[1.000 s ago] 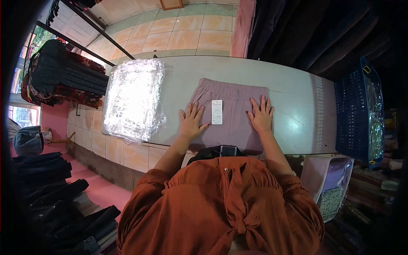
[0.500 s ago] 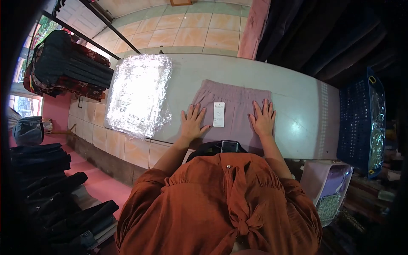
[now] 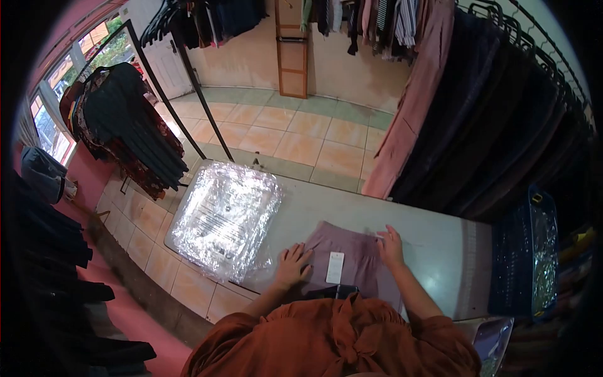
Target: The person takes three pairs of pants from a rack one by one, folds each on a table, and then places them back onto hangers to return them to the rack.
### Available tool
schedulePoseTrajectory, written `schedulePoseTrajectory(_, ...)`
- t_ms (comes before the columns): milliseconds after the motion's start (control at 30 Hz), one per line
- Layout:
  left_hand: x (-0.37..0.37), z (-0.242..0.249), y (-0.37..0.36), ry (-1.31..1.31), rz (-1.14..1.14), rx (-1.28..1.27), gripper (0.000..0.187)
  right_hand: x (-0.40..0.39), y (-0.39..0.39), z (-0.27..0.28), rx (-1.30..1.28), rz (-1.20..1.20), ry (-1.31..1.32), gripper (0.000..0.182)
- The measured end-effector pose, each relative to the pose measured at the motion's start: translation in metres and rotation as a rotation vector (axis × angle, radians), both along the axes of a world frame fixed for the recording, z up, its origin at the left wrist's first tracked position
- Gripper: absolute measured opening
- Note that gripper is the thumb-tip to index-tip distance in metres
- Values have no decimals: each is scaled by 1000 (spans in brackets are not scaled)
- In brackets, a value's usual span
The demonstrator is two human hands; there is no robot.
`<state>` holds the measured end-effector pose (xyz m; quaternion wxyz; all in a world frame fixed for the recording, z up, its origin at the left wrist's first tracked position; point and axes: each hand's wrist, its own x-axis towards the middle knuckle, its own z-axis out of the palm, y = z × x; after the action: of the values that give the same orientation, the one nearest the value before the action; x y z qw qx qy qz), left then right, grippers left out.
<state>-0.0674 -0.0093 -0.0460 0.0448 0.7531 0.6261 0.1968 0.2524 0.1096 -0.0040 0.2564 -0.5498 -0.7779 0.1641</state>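
Mauve trousers with an elastic waistband lie on the white table, the waist end away from me. A white paper tag rests on their front. My left hand lies at their left edge, fingers spread and palm down. At the right end of the waistband is my right hand, its fingers apart and slightly raised, and I see nothing held in it. The lower part of the trousers is hidden by my body.
Shiny clear plastic packages are stacked on the table's left end. A blue basket with plastic inside stands at the right end. Clothes racks hold dark garments at the right and dresses at the left.
My view has tilted up, showing more of the room. My right hand has lifted from lying flat and moved toward the waistband's right corner. My left hand stays at the left edge.
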Motion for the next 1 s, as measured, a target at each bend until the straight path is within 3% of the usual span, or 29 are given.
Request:
schedulePoseTrajectory(67, 0, 3, 0, -10, 8, 14, 52, -21, 56, 36, 200, 147, 60, 21)
schedulePoseTrajectory(167, 1, 10, 0, -36, 6, 46, 48, -72, 141, 147, -46, 318, 283, 32)
schedulePoseTrajectory(200, 2, 14, -1, -74, 13, 40, 47, -93, 173, 183, 123, 263, -9, 35)
schedulePoseTrajectory(233, 5, 18, -1, -111, 18, 36, 46, -119, 185, 219, 487, 326, 228, 31)
schedulePoseTrajectory(300, 7, 18, -3, -115, 47, 42, 44, -162, 223, 304, 608, 472, 177, 27)
schedulePoseTrajectory(400, 4, 14, -3, -178, 24, -9, 45, -226, 269, 409, 737, 421, 195, 23)
schedulePoseTrajectory(500, 1, 8, -2, -181, 10, -21, 46, -278, 293, 477, 984, 257, 386, 24)
schedulePoseTrajectory(600, -2, 9, -2, -178, 12, -8, 46, -317, 316, 517, 875, 249, 559, 33)
schedulePoseTrajectory(700, -2, 5, 0, -177, 17, 16, 46, -331, 302, 531, 755, 123, 421, 35)
schedulePoseTrajectory(733, -2, 7, 1, -174, 20, 28, 46, -334, 312, 530, 767, 185, 434, 37)
schedulePoseTrajectory(867, -1, 10, -1, -186, 25, 31, 45, -333, 323, 530, 560, 230, 483, 33)
schedulePoseTrajectory(967, 0, 12, -1, -211, 30, 19, 45, -324, 340, 527, 653, 151, 467, 29)
schedulePoseTrajectory(1000, 0, 13, -2, -213, 29, 18, 45, -322, 328, 528, 552, 166, 498, 26)
